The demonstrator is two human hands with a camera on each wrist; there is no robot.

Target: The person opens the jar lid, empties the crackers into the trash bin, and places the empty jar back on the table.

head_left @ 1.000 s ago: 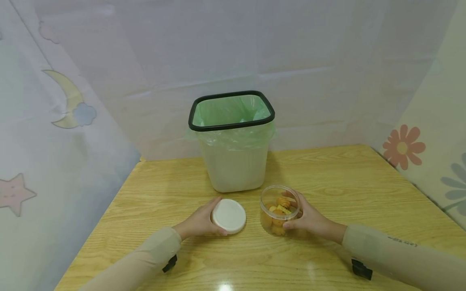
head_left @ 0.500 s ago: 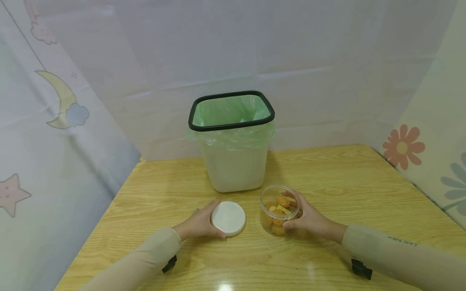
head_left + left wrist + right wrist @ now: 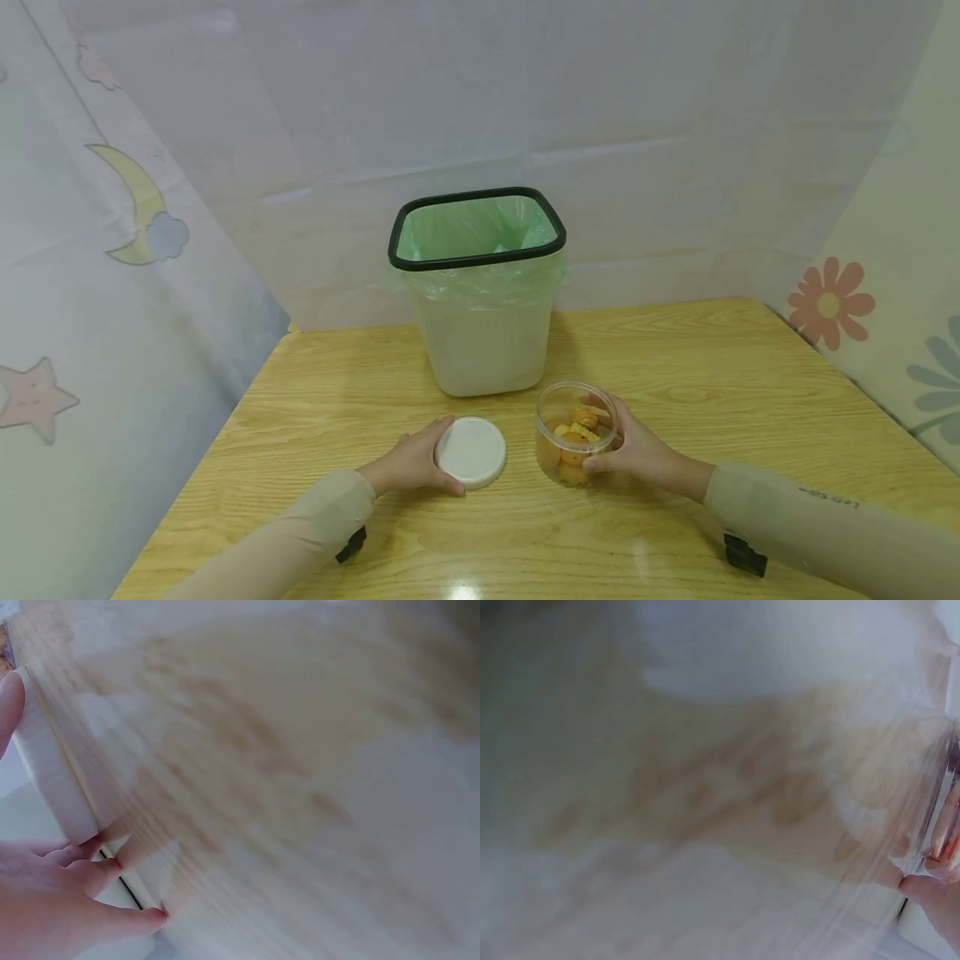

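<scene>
In the head view my left hand holds a round white lid by its left edge, thumb at the near side and fingers at the far side. The left wrist view shows the lid edge-on, low at the wooden surface, between the thumb and fingers of that hand. To the right stands an uncovered clear round jar with several orange and yellow cookies inside. My right hand grips the jar's right side. Part of the jar and a digit of the hand show in the right wrist view.
A white bin with a black rim and a green bag stands behind the lid and jar on the wooden table. Cloth sheets with printed shapes hang behind and at both sides.
The lid and my left hand have shifted slightly nearer to me and lower, and the lid lies flatter. My right hand and the jar have stayed in place.
</scene>
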